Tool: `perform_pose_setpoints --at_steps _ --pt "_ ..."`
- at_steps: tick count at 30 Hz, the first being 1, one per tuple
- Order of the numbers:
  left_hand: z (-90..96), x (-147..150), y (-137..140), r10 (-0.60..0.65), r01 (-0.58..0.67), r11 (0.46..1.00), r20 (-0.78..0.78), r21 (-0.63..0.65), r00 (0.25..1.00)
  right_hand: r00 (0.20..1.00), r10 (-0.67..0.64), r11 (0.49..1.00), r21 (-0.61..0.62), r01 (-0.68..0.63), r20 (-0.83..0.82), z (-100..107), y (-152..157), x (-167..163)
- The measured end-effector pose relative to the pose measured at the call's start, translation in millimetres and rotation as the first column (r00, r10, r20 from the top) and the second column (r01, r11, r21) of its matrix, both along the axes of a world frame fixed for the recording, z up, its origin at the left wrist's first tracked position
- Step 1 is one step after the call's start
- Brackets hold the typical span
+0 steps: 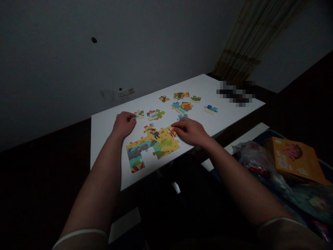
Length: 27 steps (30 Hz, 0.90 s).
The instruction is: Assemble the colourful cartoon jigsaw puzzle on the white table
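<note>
Partly joined jigsaw pieces lie on the white table, showing a hippo, a crocodile, a lizard and a small figure on yellow ground. My right hand is closed, its thumb and forefinger pinching an orange-red puzzle piece against the upper right edge of the joined part. To the left, my left hand has its fingers curled, with the fingertips at the edge of a green and cream puzzle piece. Another small stack of puzzle pieces sits just right of that one.
Several loose pieces are scattered farther back, one blue piece toward the right. A blurred-out dark object rests at the far right end. Beside me are an orange puzzle box and a clear plastic bag. A wall socket is behind the table.
</note>
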<state>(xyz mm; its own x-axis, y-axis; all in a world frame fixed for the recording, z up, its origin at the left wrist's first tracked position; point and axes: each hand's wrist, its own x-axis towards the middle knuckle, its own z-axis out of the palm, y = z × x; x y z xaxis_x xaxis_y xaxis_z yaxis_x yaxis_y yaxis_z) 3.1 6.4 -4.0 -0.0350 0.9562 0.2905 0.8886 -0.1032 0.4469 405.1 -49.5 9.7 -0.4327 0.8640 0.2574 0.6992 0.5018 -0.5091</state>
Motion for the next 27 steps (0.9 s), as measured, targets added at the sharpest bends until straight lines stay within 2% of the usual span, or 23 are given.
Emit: perform_pose_setpoints --at_steps 18,27 --pt "2.0 0.0 -0.8 -0.001 0.001 1.000 -0.003 -0.005 1.000 0.999 -0.022 0.999 0.044 0.020 0.038 2.4 -7.9 -3.9" --pt "0.6 -0.7 -0.8 0.008 -0.008 1.000 0.013 -0.007 1.000 0.998 0.044 0.992 0.117 -0.050 0.055 4.5 -8.7 -4.1"
